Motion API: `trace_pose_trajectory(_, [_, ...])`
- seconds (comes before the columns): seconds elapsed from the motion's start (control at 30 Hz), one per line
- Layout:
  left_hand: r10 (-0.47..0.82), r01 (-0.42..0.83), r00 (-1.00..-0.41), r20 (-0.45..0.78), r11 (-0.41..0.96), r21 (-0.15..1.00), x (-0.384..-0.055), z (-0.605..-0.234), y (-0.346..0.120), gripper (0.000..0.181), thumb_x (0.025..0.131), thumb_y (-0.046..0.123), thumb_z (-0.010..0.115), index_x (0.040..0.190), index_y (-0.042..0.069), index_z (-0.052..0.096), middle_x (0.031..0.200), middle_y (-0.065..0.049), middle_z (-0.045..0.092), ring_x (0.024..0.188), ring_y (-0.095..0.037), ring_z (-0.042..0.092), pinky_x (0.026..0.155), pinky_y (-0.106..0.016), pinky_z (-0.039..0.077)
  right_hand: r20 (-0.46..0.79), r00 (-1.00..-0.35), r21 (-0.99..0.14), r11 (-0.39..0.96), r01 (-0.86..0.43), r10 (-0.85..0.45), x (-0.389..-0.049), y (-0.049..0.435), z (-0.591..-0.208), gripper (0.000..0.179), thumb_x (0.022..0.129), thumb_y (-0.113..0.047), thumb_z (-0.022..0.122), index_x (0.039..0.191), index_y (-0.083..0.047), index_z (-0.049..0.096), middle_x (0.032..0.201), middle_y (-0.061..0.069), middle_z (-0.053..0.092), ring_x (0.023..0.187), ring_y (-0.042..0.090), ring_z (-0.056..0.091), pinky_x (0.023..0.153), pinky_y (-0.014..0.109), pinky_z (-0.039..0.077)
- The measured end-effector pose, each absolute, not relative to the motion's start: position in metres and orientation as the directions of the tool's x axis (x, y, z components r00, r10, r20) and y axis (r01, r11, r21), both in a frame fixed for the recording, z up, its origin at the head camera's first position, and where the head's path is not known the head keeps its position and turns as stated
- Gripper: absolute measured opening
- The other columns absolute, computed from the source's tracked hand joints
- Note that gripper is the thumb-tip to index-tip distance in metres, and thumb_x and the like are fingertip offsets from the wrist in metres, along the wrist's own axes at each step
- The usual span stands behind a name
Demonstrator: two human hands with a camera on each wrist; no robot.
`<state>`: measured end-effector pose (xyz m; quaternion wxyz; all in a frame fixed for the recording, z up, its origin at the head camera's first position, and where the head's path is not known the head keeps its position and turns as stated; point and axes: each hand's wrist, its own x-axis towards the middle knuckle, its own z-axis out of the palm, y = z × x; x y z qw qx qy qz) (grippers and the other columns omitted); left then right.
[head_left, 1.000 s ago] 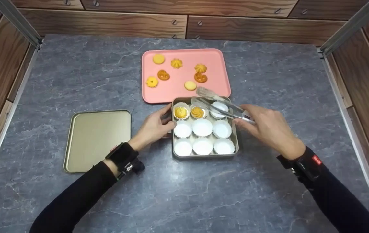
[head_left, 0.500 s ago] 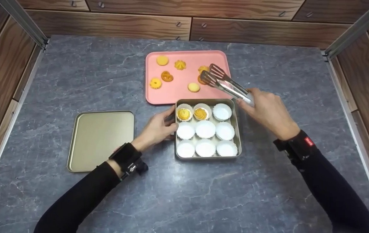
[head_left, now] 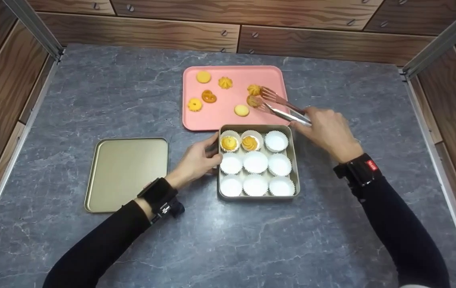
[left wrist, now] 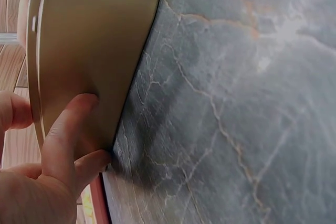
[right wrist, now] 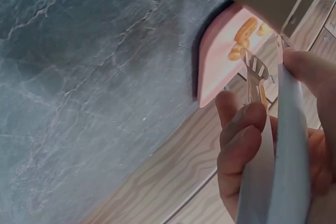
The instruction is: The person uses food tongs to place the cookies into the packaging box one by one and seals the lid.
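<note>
My left hand (head_left: 197, 160) holds the left wall of a square metal cookie tin (head_left: 259, 198), thumb at the rim, fingers against the outside, as the left wrist view shows. Inside stand white paper cups in rows; a yellow cookie (head_left: 230, 143) and a swirled cookie (head_left: 249, 143) sit in two of the back cups. My right hand (head_left: 330, 128) grips metal tongs (head_left: 288, 116) with pale handles. Their slotted ends are spread over the right of the pink tray (head_left: 219, 120), one overlapping a pretzel cookie (head_left: 251, 101), the other beside a star-shaped cookie (head_left: 253, 89).
The tray lies behind the tin and also bears a pale round cookie (head_left: 242, 110), another pretzel cookie (head_left: 208, 96) and several more. At the left, a gold tin lid (head_left: 129, 174) lies on the grey marbled table (head_left: 228, 248). Wood-patterned walls (head_left: 139, 32) enclose the back and sides.
The tongs have moved from above the tin's back row to the tray's right side, down over the pretzel and star-shaped cookies there. My left hand stays on the tin.
</note>
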<state>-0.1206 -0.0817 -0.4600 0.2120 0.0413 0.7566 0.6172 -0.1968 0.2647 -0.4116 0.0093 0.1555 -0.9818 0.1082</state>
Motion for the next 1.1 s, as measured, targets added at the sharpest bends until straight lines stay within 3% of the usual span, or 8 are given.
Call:
trace_pose_trajectory(0.1, [0.331, -0.195, -0.906, -0.265, 0.23, 0.953, -0.121, -0.46, -0.081, 0.08, 0.096, 0.003, 0.064, 0.163, 0.009, 0.022, 0.161, -0.023, 0.037, 0.117, -0.025, 0.068, 0.07, -0.037, 0.067, 0.054, -0.951, -0.204, 0.929, -0.31, -0.305, -0.198, 0.266, -0.416, 0.049, 0.097, -0.043, 0.071, 0.117, 0.002, 0.07, 0.076, 0.013, 0.062, 0.064, 0.033, 0.058, 0.05, 0.051, 0.05])
trace_pose_trajectory(0.2, [0.329, -0.188, -0.908, -0.26, 0.235, 0.954, -0.12, -0.46, -0.081, 0.079, 0.096, 0.002, 0.064, 0.163, 0.009, 0.023, 0.161, -0.022, 0.037, 0.123, -0.027, 0.066, 0.071, -0.035, 0.067, 0.046, -0.948, -0.2, 0.927, -0.318, -0.315, -0.199, 0.266, -0.419, 0.047, 0.098, -0.041, 0.07, 0.115, 0.003, 0.07, 0.075, 0.012, 0.06, 0.063, 0.032, 0.057, 0.049, 0.049, 0.05])
trace_pose_trajectory(0.4, [0.32, -0.194, -0.909, -0.267, 0.241, 0.951, -0.121, -0.461, -0.081, 0.079, 0.096, 0.003, 0.065, 0.163, 0.01, 0.024, 0.161, -0.021, 0.037, 0.124, -0.027, 0.065, 0.071, -0.036, 0.067, 0.006, -0.947, -0.205, 0.927, -0.315, -0.321, -0.199, 0.263, -0.418, 0.044, 0.099, -0.038, 0.069, 0.111, 0.003, 0.069, 0.072, 0.01, 0.058, 0.06, 0.029, 0.056, 0.047, 0.043, 0.05])
trace_pose_trajectory(0.73, [0.318, -0.227, -0.902, -0.291, 0.222, 0.948, -0.12, -0.463, -0.081, 0.081, 0.096, 0.002, 0.065, 0.164, 0.01, 0.022, 0.161, -0.022, 0.037, 0.125, -0.029, 0.065, 0.072, -0.037, 0.067, 0.046, -0.936, -0.161, 0.922, -0.352, -0.349, -0.208, 0.258, -0.421, 0.04, 0.097, -0.04, 0.071, 0.099, 0.0, 0.067, 0.073, 0.01, 0.059, 0.064, 0.035, 0.059, 0.052, 0.051, 0.051])
trace_pose_trajectory(1.1, [0.319, -0.199, -0.912, -0.258, 0.207, 0.958, -0.121, -0.463, -0.081, 0.079, 0.095, 0.002, 0.065, 0.163, 0.008, 0.024, 0.16, -0.023, 0.037, 0.123, -0.03, 0.065, 0.069, -0.036, 0.067, 0.03, -0.931, -0.203, 0.91, -0.361, -0.363, -0.213, 0.26, -0.428, 0.042, 0.099, -0.038, 0.07, 0.121, -0.003, 0.071, 0.086, 0.013, 0.069, 0.078, 0.038, 0.067, 0.064, 0.057, 0.055])
